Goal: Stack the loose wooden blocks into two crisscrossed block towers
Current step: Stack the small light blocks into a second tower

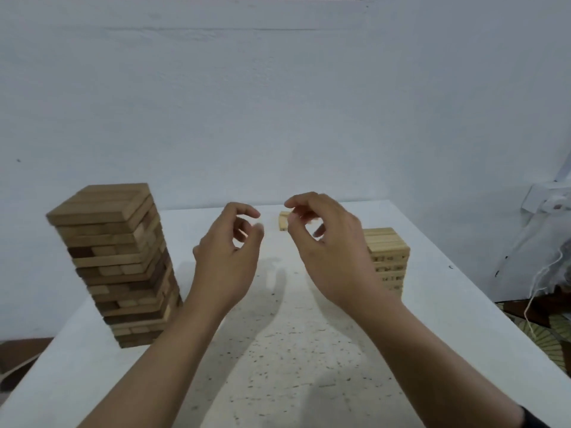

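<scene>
Your left hand (228, 257) and right hand (327, 251) hover loosely curled, empty; the right half-hides a short pale wooden block tower (387, 257).

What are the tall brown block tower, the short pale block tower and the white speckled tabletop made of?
Tall brown block tower: wood, matt; light and dark tones vary block to block.
Short pale block tower: lighter wood, matt; unreadable dark side marks.
White speckled tabletop: smooth, perhaps laminate or stone composite; dark flecks, no grain.
</scene>
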Motion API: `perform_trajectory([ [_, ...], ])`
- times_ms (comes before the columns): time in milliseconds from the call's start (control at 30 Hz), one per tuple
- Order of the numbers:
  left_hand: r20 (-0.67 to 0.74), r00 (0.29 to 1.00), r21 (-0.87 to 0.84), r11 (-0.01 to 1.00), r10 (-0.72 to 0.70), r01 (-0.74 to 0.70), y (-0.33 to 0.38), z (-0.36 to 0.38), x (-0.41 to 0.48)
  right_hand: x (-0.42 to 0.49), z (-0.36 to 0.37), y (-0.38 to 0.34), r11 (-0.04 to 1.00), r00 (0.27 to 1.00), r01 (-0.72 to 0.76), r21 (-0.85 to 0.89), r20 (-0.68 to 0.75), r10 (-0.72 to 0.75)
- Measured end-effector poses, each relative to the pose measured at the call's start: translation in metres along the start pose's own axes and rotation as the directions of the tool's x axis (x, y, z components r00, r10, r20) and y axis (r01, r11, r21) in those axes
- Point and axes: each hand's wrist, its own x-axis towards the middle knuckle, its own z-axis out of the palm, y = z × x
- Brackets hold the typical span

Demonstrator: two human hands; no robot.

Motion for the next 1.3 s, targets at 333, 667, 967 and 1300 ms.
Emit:
perform_trajectory([
  [333, 0.129, 0.958, 0.576, 0.806, -0.255, 0.137, -0.084, 0.043, 0.043, 0.041, 0.087, 0.07, 0.825, 0.846, -0.39, -0.409, 0.194, 0.496],
  [667, 0.145, 0.945, 0.65, 0.748, -0.292, 0.132, -0.112, 0.066, 0.084, 0.087, 0.115, 0.113, 0.776, 0.859, -0.287, -0.562, 0.208, 0.469],
  [967, 0.16, 0.959, 0.683, 0.728, -0.232, 0.062, -0.117, 0.07, 0.083, 0.087, 0.125, 0.129, 0.703, 0.836, -0.232, -0.673, 0.232, 0.498],
  [1300, 0.158, 0.976, 0.704, 0.71, -0.148, -0.006, -0.107, 0.067, 0.073, 0.062, 0.119, 0.106, 0.732, 0.863, -0.155, -0.664, 0.269, 0.427],
])
